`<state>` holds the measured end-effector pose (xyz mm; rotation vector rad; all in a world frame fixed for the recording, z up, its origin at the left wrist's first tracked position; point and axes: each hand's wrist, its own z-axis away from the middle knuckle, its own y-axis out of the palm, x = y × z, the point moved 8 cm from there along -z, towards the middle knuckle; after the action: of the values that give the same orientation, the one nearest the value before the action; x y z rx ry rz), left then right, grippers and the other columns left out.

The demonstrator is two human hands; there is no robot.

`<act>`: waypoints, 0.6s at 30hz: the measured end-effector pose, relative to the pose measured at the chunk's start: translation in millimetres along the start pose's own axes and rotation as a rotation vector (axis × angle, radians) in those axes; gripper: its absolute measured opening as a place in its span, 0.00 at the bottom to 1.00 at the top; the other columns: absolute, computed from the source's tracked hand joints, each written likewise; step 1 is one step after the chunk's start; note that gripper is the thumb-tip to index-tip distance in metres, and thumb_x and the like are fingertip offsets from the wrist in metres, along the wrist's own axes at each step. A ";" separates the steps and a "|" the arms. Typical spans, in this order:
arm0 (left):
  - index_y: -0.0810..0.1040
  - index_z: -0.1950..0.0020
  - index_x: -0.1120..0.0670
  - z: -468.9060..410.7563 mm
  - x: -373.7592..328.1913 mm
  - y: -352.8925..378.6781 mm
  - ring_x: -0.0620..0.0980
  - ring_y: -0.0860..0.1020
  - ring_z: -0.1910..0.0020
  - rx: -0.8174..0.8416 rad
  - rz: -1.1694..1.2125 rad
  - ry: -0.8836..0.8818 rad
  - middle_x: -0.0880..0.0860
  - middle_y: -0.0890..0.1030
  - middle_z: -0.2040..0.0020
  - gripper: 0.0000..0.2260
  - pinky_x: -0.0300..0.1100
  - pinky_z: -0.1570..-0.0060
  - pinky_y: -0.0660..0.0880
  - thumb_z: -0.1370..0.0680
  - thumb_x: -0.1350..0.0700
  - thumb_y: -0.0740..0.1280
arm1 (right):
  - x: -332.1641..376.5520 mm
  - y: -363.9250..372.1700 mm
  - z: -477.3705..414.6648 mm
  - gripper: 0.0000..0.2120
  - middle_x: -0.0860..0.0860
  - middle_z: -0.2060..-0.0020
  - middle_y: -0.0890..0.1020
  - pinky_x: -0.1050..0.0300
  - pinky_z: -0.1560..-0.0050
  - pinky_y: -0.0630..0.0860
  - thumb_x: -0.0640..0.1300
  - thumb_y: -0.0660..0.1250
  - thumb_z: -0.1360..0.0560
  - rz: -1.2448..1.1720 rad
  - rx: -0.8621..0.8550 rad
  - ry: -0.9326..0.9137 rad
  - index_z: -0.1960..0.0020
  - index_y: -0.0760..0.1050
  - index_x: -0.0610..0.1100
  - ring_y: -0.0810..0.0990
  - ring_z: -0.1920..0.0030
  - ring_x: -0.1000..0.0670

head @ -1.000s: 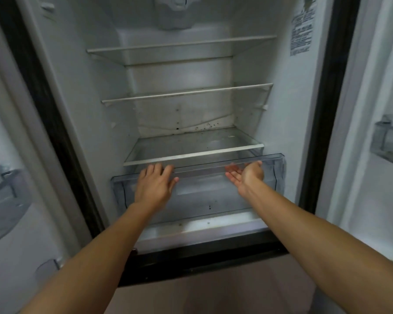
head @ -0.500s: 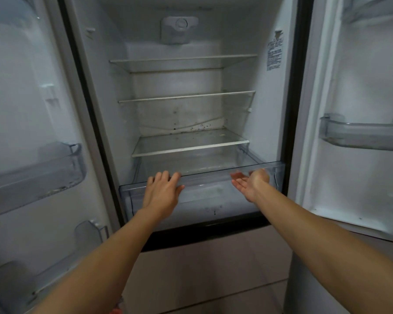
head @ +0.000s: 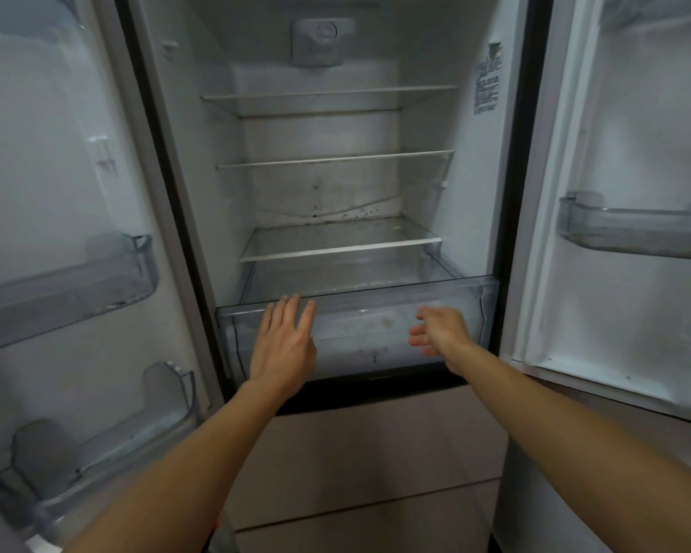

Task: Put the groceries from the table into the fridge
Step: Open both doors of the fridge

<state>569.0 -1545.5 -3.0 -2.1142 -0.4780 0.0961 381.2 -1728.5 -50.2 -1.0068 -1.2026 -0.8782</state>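
The fridge stands open in front of me, and its three glass shelves point(head: 336, 247) are bare. At the bottom, the clear plastic drawer point(head: 376, 313) is pulled out part way, with nothing inside. My left hand point(head: 284, 345) lies flat against the drawer's front wall, fingertips at its top rim. My right hand point(head: 439, 331) hovers open in front of the drawer's right half, blurred, and I cannot tell whether it touches. No groceries and no table are in view.
Both fridge doors are swung wide. The left door carries two clear bins point(head: 76, 281), the right door one clear bin point(head: 635, 229). Below the fridge compartment is a beige lower drawer front point(head: 376, 453).
The drawer has come further out of the fridge. My right hand has left the rim and dropped in front of the drawer wall. My view has pulled back from the fridge.
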 end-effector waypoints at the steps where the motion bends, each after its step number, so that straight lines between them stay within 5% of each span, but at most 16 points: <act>1: 0.73 0.35 0.60 8.0 -1.7 -1.7 0.65 0.69 0.33 -0.025 0.004 0.004 0.66 0.72 0.34 0.24 0.58 0.36 0.68 0.31 0.61 0.69 | 1.3 3.7 2.7 0.10 0.42 0.58 0.84 0.52 0.60 0.78 0.49 0.62 0.20 0.135 0.023 -0.069 0.53 0.76 0.43 0.83 0.64 0.47; 6: 0.77 0.46 0.58 60.7 -8.5 -2.1 0.61 0.76 0.51 0.044 0.029 -0.078 0.58 0.77 0.49 0.10 0.51 0.55 0.72 0.26 0.57 0.65 | 7.9 28.4 31.0 0.08 0.49 0.57 0.82 0.53 0.56 0.77 0.52 0.64 0.23 0.756 0.128 -0.428 0.53 0.77 0.48 0.80 0.57 0.47; 9: 0.76 0.44 0.56 106.6 -11.1 -1.4 0.58 0.77 0.49 0.147 0.047 -0.230 0.56 0.78 0.49 0.09 0.49 0.58 0.70 0.23 0.55 0.62 | 0.5 51.8 60.3 0.11 0.48 0.53 0.82 0.51 0.54 0.77 0.53 0.62 0.21 0.932 0.263 -0.599 0.47 0.76 0.47 0.79 0.53 0.46; 14: 0.75 0.46 0.53 219.0 -12.9 -7.9 0.57 0.79 0.53 0.323 0.006 -0.454 0.53 0.81 0.49 0.09 0.45 0.58 0.74 0.22 0.51 0.59 | -40.3 101.2 130.9 0.12 0.49 0.53 0.81 0.55 0.61 0.73 0.51 0.60 0.20 1.059 0.539 -0.843 0.42 0.75 0.46 0.79 0.56 0.49; 18: 0.75 0.44 0.51 327.7 -3.5 -49.0 0.54 0.78 0.51 0.479 -0.106 -0.634 0.51 0.81 0.49 0.10 0.45 0.58 0.71 0.21 0.50 0.58 | -72.4 158.2 218.8 0.11 0.47 0.50 0.80 0.52 0.54 0.75 0.51 0.60 0.22 1.038 0.791 -0.884 0.44 0.76 0.47 0.79 0.51 0.44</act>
<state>469.4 -1264.1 -146.8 -1.5530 -0.8408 0.7576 448.2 -1469.1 -129.9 -1.1385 -1.2889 0.8973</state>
